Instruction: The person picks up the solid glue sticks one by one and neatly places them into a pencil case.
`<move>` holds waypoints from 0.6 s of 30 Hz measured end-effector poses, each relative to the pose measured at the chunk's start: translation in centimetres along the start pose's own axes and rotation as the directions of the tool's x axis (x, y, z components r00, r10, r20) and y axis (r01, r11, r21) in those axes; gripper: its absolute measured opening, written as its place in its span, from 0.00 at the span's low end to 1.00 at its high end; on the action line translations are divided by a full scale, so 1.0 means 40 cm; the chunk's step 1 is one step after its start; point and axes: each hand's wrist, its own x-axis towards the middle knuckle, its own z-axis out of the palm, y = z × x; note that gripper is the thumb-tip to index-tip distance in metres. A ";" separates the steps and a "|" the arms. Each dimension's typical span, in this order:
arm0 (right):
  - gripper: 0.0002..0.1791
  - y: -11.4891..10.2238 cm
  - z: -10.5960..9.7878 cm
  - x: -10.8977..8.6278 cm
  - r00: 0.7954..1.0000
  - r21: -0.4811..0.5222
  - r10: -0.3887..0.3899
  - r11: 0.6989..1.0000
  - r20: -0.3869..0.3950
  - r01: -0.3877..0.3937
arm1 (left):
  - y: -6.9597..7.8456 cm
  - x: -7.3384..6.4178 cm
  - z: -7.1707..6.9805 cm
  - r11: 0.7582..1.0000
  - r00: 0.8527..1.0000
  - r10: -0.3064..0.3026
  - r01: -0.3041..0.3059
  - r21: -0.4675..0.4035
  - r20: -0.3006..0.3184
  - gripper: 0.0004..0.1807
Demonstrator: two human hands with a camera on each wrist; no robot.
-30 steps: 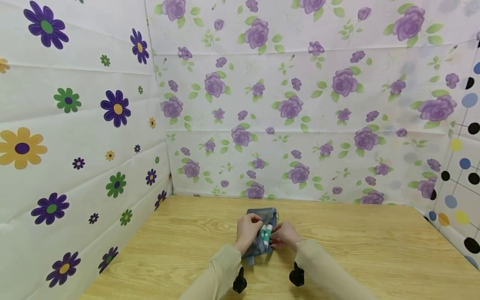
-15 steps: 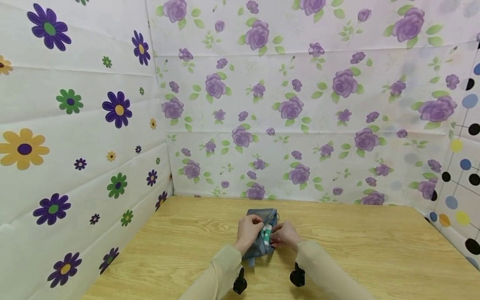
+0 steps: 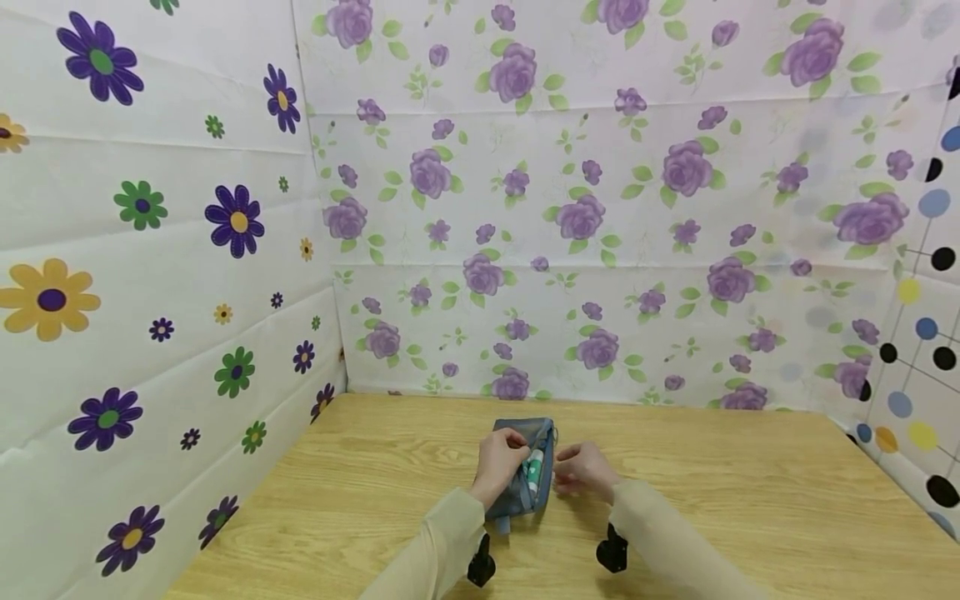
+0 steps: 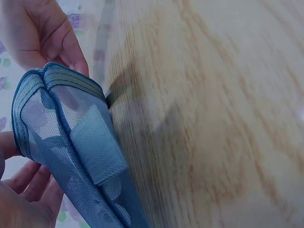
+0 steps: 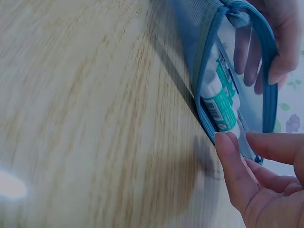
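A blue mesh zipper pouch (image 3: 517,502) lies on the wooden table with its mouth spread apart. Inside it, green-and-white glue sticks (image 5: 220,105) lie side by side, best seen in the right wrist view. My left hand (image 3: 500,464) pinches one zippered edge of the mouth between thumb and fingers. Just off the pouch's right side is my right hand (image 3: 588,469), its thumb and forefinger tips apart beside the zipper's end. In the left wrist view, a fabric tab (image 4: 99,145) sticks out from the pouch's near end, and the glue sticks are hidden.
The wood-grain table (image 3: 712,483) spreads around the pouch on every side. Behind it hangs a purple-rose cloth (image 3: 510,208). A daisy-print cloth (image 3: 172,358) borders the left, and a dotted cloth (image 3: 918,375) the right. Black cameras (image 3: 612,550) are strapped under both wrists.
My right hand has drawn a little to the right, off the pouch's edge. My left hand keeps its hold in nearly the same place, and the pouch stays put.
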 end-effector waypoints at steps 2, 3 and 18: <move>0.17 0.000 -0.011 -0.001 1.000 -0.007 -0.002 1.000 0.003 0.002 | 0.003 -0.001 -0.001 1.000 1.000 -0.009 0.009 0.002 0.024 0.04; 0.16 0.000 -0.016 -0.001 1.000 -0.010 -0.002 1.000 -0.004 0.002 | 0.005 -0.002 -0.002 1.000 0.999 -0.016 0.016 0.004 0.040 0.05; 0.17 -0.013 -0.078 -0.012 0.998 -0.030 0.021 0.999 -0.058 -0.022 | 0.002 -0.003 0.002 0.998 0.990 -0.033 0.025 0.058 0.140 0.28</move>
